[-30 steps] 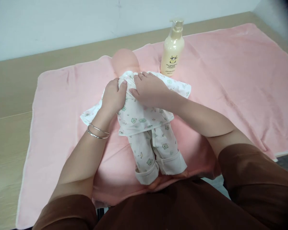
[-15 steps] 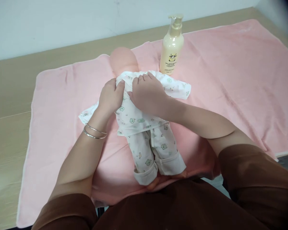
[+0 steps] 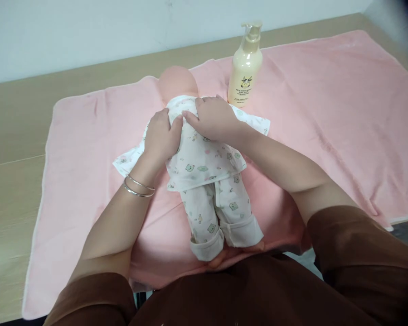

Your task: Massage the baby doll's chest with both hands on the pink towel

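A baby doll (image 3: 178,83) lies with the smooth back of its head up, dressed in a white printed shirt (image 3: 204,165) and matching trousers (image 3: 204,217) with turned-up cuffs. My left hand (image 3: 163,133) rests on the upper back at the left shoulder, thumb stretched over the cloth and its fingers reaching around the side. Across the right shoulder lies my right hand (image 3: 217,117), open, its thumb pointing toward my left thumb. The two thumb tips almost meet near the middle of the back. The doll's feet mostly hide under the cuffs.
A pink blanket (image 3: 326,113) covers much of the wooden table (image 3: 13,136). Just beyond the doll's right sleeve stands a cream pump bottle (image 3: 246,68) of body wash. A pale wall (image 3: 88,36) rises behind the table.
My right hand has uncurled from a bunched grip on the shirt and moved slightly up and outward. My left hand has shifted a little right. The shirt back now lies more spread out.
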{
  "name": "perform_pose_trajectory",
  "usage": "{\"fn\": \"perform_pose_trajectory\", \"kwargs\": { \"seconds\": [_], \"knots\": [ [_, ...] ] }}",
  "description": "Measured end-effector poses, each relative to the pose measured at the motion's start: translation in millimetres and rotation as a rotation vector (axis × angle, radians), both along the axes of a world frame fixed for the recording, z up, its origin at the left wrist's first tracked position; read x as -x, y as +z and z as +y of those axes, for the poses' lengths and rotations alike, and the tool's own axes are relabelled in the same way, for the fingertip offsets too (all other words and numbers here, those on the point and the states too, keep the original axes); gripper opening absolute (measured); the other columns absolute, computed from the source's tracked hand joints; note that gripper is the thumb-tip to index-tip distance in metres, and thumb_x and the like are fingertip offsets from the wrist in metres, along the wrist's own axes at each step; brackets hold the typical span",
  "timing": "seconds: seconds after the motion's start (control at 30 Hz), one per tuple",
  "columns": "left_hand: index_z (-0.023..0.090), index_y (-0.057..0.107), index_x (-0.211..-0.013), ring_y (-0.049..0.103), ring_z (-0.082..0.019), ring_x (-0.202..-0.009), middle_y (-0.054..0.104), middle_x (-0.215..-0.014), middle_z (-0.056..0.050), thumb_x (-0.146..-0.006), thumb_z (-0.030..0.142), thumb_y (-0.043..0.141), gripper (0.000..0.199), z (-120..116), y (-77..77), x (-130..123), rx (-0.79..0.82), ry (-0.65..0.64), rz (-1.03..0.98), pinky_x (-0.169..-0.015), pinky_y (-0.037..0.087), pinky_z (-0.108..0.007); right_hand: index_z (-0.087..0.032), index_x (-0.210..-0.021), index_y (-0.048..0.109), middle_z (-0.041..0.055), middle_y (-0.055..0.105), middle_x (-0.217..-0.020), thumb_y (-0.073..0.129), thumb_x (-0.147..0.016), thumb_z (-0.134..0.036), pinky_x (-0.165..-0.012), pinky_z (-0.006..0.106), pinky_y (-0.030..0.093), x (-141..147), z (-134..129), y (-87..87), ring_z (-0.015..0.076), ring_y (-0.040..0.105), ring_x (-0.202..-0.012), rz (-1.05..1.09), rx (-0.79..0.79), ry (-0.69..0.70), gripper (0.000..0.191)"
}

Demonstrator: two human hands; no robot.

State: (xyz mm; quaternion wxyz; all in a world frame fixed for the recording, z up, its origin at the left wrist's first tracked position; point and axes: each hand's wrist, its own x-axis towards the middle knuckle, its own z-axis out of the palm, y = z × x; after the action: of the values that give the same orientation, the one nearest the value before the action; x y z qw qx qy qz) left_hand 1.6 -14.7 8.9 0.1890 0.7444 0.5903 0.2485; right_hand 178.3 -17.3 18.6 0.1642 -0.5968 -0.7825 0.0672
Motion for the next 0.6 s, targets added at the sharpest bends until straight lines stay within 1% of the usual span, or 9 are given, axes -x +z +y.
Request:
{"fn": "perform_pose_trajectory", "kwargs": {
  "seconds": [0.07, 0.13, 0.23, 0.3, 0.33, 0.37, 0.43, 0.5, 0.6],
  "knots": [
    [0.023, 0.064, -0.126, 0.052, -0.036, -0.147, 0.067, -0.139, -0.018, -0.103, 0.066, 0.040, 0.054, 4, -2.9, 2, -0.016, 0.009, -0.027, -0.128, 0.037, -0.055, -0.003, -0.131, 0.062, 0.0228, 0.071, -0.122, 0.014, -0.108, -0.068, -0.118, 0.066, 0.041, 0, -1, 1.6, 0.0421, 0.064, -0.125, 0.001, 0.017, -0.004, 0.084],
    [0.024, 0.063, -0.129, 0.051, -0.037, -0.148, 0.066, -0.141, -0.018, -0.103, 0.067, 0.037, 0.057, -1, -4.9, 1, -0.049, 0.005, -0.032, -0.128, 0.037, -0.057, -0.004, -0.132, 0.061, 0.0229, 0.070, -0.124, 0.020, -0.108, -0.067, -0.116, 0.064, 0.044, -3, 0, 5.0, 0.0422, 0.064, -0.126, 0.007, 0.055, -0.012, 0.079],
    [0.020, 0.059, -0.134, 0.046, -0.040, -0.153, 0.060, -0.149, -0.021, -0.105, 0.064, 0.031, 0.060, -15, -5.1, -4, -0.093, -0.023, -0.005, -0.130, 0.033, -0.062, -0.006, -0.132, 0.061, 0.0221, 0.069, -0.127, 0.030, -0.107, -0.065, -0.113, 0.059, 0.048, -8, 2, 9.3, 0.0401, 0.064, -0.125, 0.029, 0.087, -0.007, 0.071],
    [0.017, 0.056, -0.139, 0.039, -0.041, -0.158, 0.053, -0.157, -0.024, -0.105, 0.061, 0.031, 0.061, -20, -4.3, -6, -0.117, -0.053, 0.018, -0.133, 0.026, -0.063, -0.007, -0.132, 0.061, 0.0215, 0.069, -0.127, 0.032, -0.107, -0.063, -0.113, 0.058, 0.048, -8, 1, 10.3, 0.0390, 0.064, -0.124, 0.023, 0.077, 0.004, 0.069],
    [0.017, 0.056, -0.140, 0.038, -0.041, -0.159, 0.053, -0.158, -0.023, -0.105, 0.060, 0.032, 0.061, -19, -3.9, -6, -0.119, -0.065, 0.020, -0.134, 0.024, -0.062, -0.006, -0.131, 0.061, 0.0216, 0.069, -0.126, 0.030, -0.108, -0.062, -0.114, 0.058, 0.047, -6, -1, 10.3, 0.0389, 0.063, -0.125, 0.011, 0.067, 0.008, 0.068],
    [0.018, 0.057, -0.139, 0.039, -0.039, -0.158, 0.055, -0.157, -0.022, -0.104, 0.059, 0.033, 0.059, -16, -3.4, -5, -0.112, -0.071, 0.014, -0.134, 0.026, -0.060, -0.006, -0.131, 0.062, 0.0220, 0.069, -0.126, 0.029, -0.108, -0.059, -0.115, 0.058, 0.046, -3, -4, 10.2, 0.0390, 0.063, -0.126, -0.005, 0.053, 0.009, 0.067],
    [0.022, 0.061, -0.133, 0.049, -0.037, -0.151, 0.063, -0.147, -0.019, -0.104, 0.059, 0.033, 0.054, -6, -2.5, 0, -0.064, -0.067, -0.013, -0.130, 0.034, -0.058, -0.004, -0.132, 0.061, 0.0235, 0.069, -0.128, 0.026, -0.110, -0.052, -0.117, 0.059, 0.043, 5, -16, 10.3, 0.0394, 0.061, -0.130, -0.042, 0.014, 0.008, 0.064],
    [0.024, 0.065, -0.124, 0.059, -0.035, -0.141, 0.069, -0.138, -0.017, -0.105, 0.060, 0.032, 0.052, 5, -1.3, 5, -0.009, -0.039, -0.039, -0.125, 0.042, -0.054, -0.001, -0.137, 0.058, 0.0254, 0.066, -0.136, 0.024, -0.110, -0.043, -0.122, 0.060, 0.039, 15, -30, 11.4, 0.0400, 0.057, -0.137, -0.070, -0.033, 0.001, 0.061],
    [0.021, 0.066, -0.119, 0.062, -0.036, -0.136, 0.070, -0.134, -0.020, -0.106, 0.055, 0.029, 0.053, 8, 0.1, 5, 0.002, 0.002, -0.009, -0.122, 0.045, -0.054, 0.002, -0.140, 0.056, 0.0268, 0.063, -0.143, 0.021, -0.108, -0.034, -0.126, 0.061, 0.034, 21, -40, 13.7, 0.0410, 0.051, -0.144, -0.073, -0.056, 0.007, 0.058]
  ]
}}
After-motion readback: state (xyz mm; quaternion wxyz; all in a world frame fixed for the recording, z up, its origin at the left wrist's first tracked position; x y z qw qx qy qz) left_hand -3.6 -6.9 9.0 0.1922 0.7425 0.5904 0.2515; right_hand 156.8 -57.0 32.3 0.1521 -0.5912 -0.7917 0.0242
